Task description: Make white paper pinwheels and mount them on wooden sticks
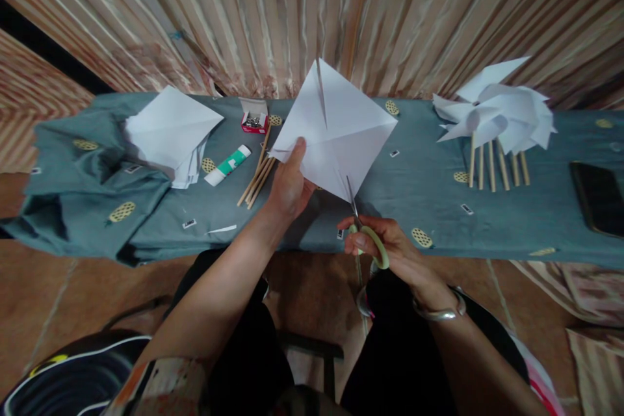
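My left hand [291, 183] grips a square white sheet of paper [358, 120] by its left corner, thumb on top. The sheet is turned corner-up, shows fold creases, and has a slit running from its top corner toward the middle. My right hand [385, 244] has its fingers through the handles of light green scissors [375, 246]. Their blades meet the sheet's bottom corner, along the crease there. Just left of my left hand lie several wooden sticks [258, 181].
A stack of white paper [170, 123] lies at left, near a glue stick [227, 165] and a small red box [254, 122] of metal bits. Paper pinwheels [502, 114] on sticks and a phone [597, 197] rest at right on the green cloth [419, 175].
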Action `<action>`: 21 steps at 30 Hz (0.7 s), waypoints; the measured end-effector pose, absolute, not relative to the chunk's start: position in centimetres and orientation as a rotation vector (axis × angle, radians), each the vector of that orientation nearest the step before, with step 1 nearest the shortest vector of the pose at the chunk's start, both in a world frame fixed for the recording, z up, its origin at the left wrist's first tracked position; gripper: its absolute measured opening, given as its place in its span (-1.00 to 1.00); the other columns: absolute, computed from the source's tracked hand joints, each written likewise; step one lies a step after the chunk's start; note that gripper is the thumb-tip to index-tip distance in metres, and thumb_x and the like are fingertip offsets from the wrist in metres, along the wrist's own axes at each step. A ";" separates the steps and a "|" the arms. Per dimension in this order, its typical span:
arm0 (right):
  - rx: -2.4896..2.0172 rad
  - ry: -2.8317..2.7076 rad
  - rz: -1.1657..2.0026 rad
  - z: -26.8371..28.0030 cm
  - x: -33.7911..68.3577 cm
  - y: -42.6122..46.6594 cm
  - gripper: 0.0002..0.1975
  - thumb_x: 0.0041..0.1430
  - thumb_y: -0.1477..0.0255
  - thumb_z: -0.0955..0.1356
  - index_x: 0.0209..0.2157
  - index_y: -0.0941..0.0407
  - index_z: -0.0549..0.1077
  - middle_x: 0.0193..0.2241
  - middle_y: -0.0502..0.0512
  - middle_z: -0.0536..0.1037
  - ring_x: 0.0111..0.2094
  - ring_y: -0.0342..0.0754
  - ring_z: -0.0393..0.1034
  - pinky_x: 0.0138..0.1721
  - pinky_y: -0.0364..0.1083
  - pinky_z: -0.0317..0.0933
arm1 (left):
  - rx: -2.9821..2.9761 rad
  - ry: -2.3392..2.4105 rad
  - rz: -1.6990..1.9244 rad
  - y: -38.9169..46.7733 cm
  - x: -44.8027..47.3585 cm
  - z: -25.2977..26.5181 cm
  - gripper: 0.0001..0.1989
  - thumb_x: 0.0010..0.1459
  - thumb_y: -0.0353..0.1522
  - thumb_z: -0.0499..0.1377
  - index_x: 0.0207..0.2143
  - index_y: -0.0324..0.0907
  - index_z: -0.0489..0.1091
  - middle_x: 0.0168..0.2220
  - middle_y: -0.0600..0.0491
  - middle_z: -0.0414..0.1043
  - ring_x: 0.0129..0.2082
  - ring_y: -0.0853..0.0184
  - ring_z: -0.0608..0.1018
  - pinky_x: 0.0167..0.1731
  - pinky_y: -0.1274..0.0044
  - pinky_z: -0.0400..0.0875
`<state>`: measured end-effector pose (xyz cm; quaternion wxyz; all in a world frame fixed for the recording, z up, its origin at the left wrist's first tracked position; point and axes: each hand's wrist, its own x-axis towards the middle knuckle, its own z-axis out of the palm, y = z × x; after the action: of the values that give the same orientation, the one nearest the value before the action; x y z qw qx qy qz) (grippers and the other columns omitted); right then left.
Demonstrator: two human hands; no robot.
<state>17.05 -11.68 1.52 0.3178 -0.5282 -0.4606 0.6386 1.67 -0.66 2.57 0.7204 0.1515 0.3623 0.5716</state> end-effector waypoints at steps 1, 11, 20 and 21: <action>-1.393 -1.214 1.677 1.5 17.1 -11.7 -0.45 -0.07 -0.06 0.45 -0.27 0.14 0.49 -0.53 -0.02 0.45 -0.49 -0.15 0.28 -0.46 -0.14 0.18 | 0.326 0.798 1.266 -0.7 1.7 2.5 -0.66 0.29 -0.31 0.11 0.10 -0.13 0.37 -0.06 -0.01 0.59 0.02 0.17 0.57 -0.03 0.40 0.50; -1.417 -1.319 1.652 1.7 17.2 -11.6 -0.42 -0.05 -0.09 0.42 -0.23 0.14 0.49 -0.51 -0.01 0.44 -0.47 -0.14 0.24 -0.46 -0.13 0.12 | 0.347 0.791 1.271 -1.0 1.8 2.9 -0.72 0.33 -0.36 0.05 0.02 -0.22 0.43 -0.07 -0.06 0.59 0.08 0.16 0.53 0.06 0.37 0.45; -1.400 -1.290 1.677 1.0 17.2 -11.8 -0.41 -0.04 -0.08 0.43 -0.20 0.14 0.48 -0.50 0.00 0.44 -0.46 -0.14 0.26 -0.44 -0.13 0.13 | 0.344 0.787 1.276 -1.0 1.6 2.8 -0.72 0.33 -0.36 0.05 0.02 -0.24 0.43 -0.06 -0.09 0.58 0.06 0.15 0.55 0.06 0.34 0.46; -1.403 -1.293 1.678 1.0 17.2 -11.8 -0.42 -0.03 -0.08 0.43 -0.20 0.14 0.48 -0.49 0.00 0.45 -0.45 -0.14 0.26 -0.43 -0.13 0.13 | 0.344 0.781 1.280 -1.0 1.5 2.8 -0.71 0.33 -0.36 0.05 0.03 -0.23 0.42 -0.06 -0.09 0.59 0.06 0.16 0.55 0.06 0.34 0.47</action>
<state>17.23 -11.76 0.97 0.2960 -0.5273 -0.4861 0.6309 1.52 -0.98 2.82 0.7183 0.1555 0.3532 0.5788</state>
